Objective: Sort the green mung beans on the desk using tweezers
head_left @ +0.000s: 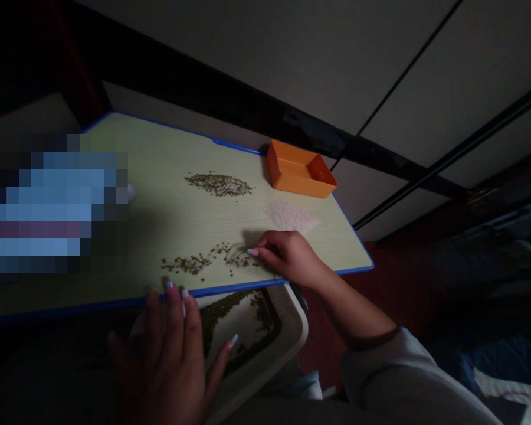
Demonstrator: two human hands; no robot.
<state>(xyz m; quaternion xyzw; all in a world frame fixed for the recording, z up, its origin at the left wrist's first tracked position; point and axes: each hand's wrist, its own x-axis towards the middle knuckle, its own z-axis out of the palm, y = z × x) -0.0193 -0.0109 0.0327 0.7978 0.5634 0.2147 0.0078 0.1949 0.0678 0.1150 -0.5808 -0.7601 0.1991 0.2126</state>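
My right hand (287,257) is over the pale table (159,224), thumb and forefinger pinched together at a thin strip of mixed green and whitish grains (192,264). Whatever is between those fingertips is too small or blurred to make out. Behind the strip lies a larger heap of mixed green and pale grains (220,185). A pile of white grains (292,215) sits just beyond my right hand. My left hand (172,354) has its fingers spread at the table's near edge, partly over a whitish tub (297,319) holding green grains (223,304).
An orange open box (303,171) stands at the table's far right corner. A blue rim borders the table. Cabinet panels (265,53) rise behind it. A pixelated patch covers the left side. Cloth lies at the lower right.
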